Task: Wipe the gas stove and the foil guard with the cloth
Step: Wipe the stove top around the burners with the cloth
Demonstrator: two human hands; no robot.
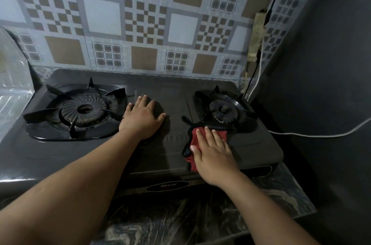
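Dimly lit | gas stove [112, 150] on marbled counter [200, 222] | patterned wall [140, 24]

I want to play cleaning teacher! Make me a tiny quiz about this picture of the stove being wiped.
1. True or false: the right hand presses the red cloth flat on the black two-burner gas stove.
2. What does the left hand touch?
A. the large round left burner
B. the stove top between the burners
C. the shiny foil guard
3. Fill in: the cloth lies just in front of the small ____ burner.

Key: 1 true; 2 B; 3 right.
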